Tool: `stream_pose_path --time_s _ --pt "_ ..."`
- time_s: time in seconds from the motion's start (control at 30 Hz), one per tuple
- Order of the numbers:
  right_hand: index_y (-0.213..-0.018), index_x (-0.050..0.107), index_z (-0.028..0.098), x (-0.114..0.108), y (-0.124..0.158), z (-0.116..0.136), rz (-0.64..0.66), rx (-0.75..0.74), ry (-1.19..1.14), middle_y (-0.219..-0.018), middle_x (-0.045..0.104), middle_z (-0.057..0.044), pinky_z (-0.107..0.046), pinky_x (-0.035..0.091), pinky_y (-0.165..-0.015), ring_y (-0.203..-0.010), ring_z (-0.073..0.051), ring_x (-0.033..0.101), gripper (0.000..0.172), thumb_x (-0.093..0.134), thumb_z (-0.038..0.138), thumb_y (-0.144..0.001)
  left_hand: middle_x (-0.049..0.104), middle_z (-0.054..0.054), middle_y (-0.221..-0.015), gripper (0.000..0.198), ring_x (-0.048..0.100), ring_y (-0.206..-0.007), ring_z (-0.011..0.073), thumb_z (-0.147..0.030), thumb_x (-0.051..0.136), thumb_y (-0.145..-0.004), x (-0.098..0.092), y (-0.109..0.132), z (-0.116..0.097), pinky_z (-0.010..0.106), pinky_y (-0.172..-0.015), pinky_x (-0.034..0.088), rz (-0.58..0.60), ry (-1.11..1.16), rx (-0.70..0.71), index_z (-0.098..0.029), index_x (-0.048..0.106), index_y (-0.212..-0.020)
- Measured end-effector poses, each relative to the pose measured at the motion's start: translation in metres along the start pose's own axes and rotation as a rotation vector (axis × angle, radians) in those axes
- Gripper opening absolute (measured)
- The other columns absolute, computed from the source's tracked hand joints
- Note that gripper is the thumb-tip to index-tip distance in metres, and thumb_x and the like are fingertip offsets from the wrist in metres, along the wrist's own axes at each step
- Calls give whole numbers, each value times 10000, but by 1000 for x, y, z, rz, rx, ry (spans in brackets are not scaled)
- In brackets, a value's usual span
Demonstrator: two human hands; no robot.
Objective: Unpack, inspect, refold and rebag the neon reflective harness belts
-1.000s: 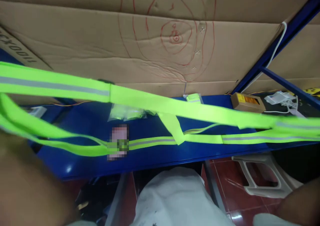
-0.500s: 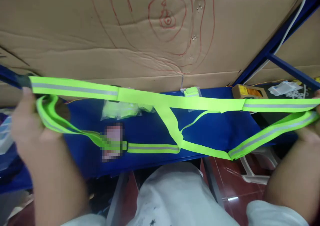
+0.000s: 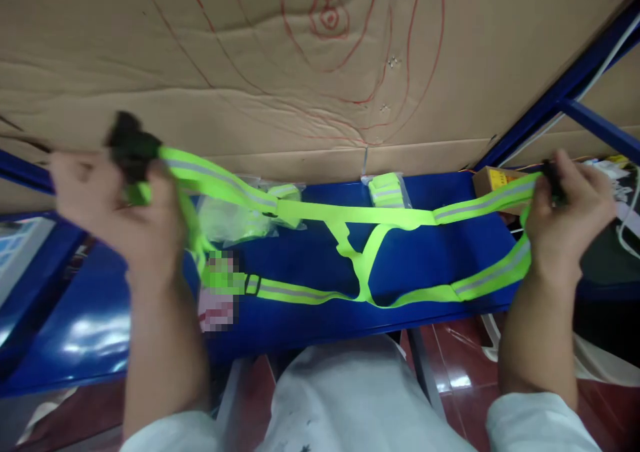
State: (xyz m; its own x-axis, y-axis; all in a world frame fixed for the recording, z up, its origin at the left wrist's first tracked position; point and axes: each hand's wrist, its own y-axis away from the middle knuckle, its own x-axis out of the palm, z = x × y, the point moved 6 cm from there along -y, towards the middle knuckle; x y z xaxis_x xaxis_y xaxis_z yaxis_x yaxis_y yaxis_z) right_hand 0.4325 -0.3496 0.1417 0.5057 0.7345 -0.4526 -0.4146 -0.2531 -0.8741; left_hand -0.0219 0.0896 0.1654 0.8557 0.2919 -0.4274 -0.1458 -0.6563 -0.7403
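Note:
A neon-green reflective harness with grey stripes hangs stretched between my two hands, above the blue table. My left hand is closed around its left end, where a black plastic buckle sticks up, blurred by motion. At the other end, my right hand pinches a smaller black buckle piece between thumb and fingers. The straps join in the middle, and the lower strap carries a black slider. Behind the left part of the harness lies a blurred-out pinkish item.
Clear bags with green straps lie at the back of the blue table, and another bagged strap lies to their right. A cardboard box stands back right. Cardboard with red drawn lines forms the back wall.
Both hands have come inward toward each other, and the harness has gone from taut to slack. The left hand has risen, and black buckle pieces now show at both hands.

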Motion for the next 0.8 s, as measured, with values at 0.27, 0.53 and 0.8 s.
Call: stream_pose_path --time_s 0.27,0.53,0.8 --pt "-1350 719 248 64 -3 163 347 -254 -287 -1273 698 -122 -504 504 -920 -1049 -305 647 503 599 131 -876 594 95 -997 522 526 -953 270 -262 584 -966 98 44 -128 465 -877 417 307 -162 549 -257 580 -1488" --pt "-1426 637 294 84 8 232 395 -297 -549 -1274 622 -110 -469 580 -938 -1108 -276 626 586 523 83 -891 592 99 -928 519 516 -914 264 -193 491 -1008 133 82 -152 422 -817 418 381 -178 650 -197 528 -1526" --pt "-1462 608 279 91 11 237 345 -238 -529 -1283 596 -135 -495 576 -954 -1151 -299 624 612 484 66 -901 570 85 -919 508 521 -912 253 -216 484 -1026 137 83 -147 412 -812 422 386 -191 605 -204 509 -1534"
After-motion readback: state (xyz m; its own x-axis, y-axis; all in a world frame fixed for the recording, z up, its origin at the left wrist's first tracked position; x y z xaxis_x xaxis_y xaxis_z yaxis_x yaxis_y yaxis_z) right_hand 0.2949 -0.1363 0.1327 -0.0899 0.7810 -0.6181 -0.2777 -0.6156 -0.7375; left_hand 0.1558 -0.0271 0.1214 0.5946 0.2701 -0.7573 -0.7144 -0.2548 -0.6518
